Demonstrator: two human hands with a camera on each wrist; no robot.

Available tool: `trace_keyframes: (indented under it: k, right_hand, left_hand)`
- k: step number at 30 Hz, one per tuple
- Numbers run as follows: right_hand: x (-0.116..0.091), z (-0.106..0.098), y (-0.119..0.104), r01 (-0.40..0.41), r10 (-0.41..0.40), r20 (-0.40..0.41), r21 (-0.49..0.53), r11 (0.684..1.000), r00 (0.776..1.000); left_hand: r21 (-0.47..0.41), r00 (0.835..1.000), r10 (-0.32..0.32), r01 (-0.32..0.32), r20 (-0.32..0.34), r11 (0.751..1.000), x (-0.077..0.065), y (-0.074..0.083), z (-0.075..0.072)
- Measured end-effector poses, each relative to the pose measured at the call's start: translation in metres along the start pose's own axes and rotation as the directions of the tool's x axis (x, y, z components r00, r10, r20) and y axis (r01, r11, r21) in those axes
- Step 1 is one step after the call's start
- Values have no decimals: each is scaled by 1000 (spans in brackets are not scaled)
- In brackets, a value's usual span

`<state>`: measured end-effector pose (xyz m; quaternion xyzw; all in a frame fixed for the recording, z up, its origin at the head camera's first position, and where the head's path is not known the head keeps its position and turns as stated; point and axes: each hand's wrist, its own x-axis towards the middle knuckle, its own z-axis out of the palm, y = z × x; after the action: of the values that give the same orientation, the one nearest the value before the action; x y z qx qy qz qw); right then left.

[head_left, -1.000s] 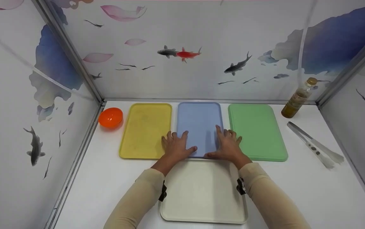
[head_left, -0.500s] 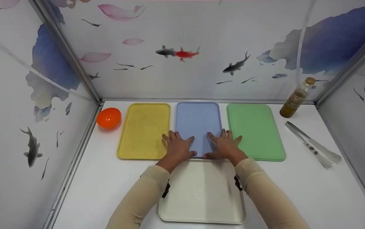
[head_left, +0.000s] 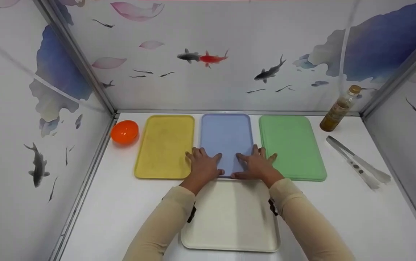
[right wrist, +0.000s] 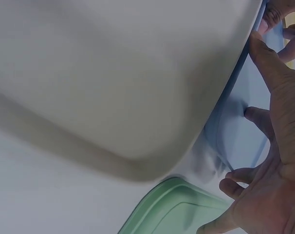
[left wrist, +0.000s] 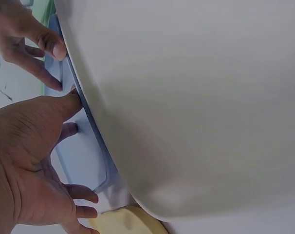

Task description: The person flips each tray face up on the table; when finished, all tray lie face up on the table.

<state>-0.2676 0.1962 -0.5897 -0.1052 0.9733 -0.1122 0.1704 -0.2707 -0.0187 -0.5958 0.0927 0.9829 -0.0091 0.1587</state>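
Observation:
A light blue tray lies flat between a yellow tray and a green tray. My left hand rests at its near left corner, fingers spread. In the left wrist view the left thumb touches the near edge and the index fingertip is on the surface. At the near right corner, my right hand has its thumb along the near edge and its index fingertip on the surface. Other fingers of the right hand lie at the side edge in the right wrist view. An off-white tray is below both wrists, close against the blue tray.
An orange bowl stands at the back left. Toward the back right are an oil bottle and, before it, metal tongs. Printed panels enclose the white table at the back and sides.
My right index finger has moved from the blue tray's right edge onto its surface. The left hand has shifted slightly right. The trays look unmoved; the head view has shifted a little.

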Motion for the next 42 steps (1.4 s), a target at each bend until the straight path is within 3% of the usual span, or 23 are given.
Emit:
trace_keyframes:
  k: [7, 12, 17, 21, 24, 27, 30, 33, 34, 36, 40, 42]
  right_hand:
    - [0, 6, 6, 12, -11, -21, 25, 1000, 1000]
    - [-4, 12, 11, 6, -5, -37, 18, 1000, 999]
    - [-7, 13, 18, 24, -26, -87, -23, 999, 996]
    - [-11, 11, 32, 50, -52, -146, -17, 999, 988]
    - [-17, 5, 49, 49, -45, -191, 18, 999, 981]
    - [-23, -1, 69, 21, -11, -223, 46, 999, 975]
    - [-34, -6, 95, -25, 37, -246, 52, 998, 969]
    - [-44, -8, 119, -67, 84, -256, 76, 995, 963]
    - [-48, -8, 127, -79, 98, -259, 82, 994, 961]
    - [-55, -7, 140, -109, 129, -256, 92, 990, 958]
    - [-68, -4, 160, -163, 183, -256, 100, 982, 949]
    - [-74, -2, 168, -183, 207, -266, 111, 977, 942]
  left_hand:
    - [-20, 999, -37, 38, 38, 999, 3, 3, 0]
    - [-53, 998, -63, 64, 25, 997, 0, 9, -2]
    - [-58, 999, -49, 49, 11, 997, -1, 15, -10]
    - [-116, 998, -55, 58, 28, 992, -2, 18, -15]
    - [-185, 999, -41, 37, -22, 982, -1, 26, -14]
    - [-291, 996, 3, -30, -93, 956, -4, 42, -16]
    - [-396, 985, 70, -127, -155, 909, -10, 68, -25]
    - [-500, 975, 129, -205, -183, 841, -15, 93, -31]
    - [-547, 972, 148, -225, -182, 807, -15, 101, -31]
    - [-662, 973, 173, -230, -153, 713, -16, 115, -31]
    - [-843, 976, 210, -161, -58, 513, -16, 138, -30]
    - [-876, 978, 209, -118, -20, 468, -16, 148, -28]
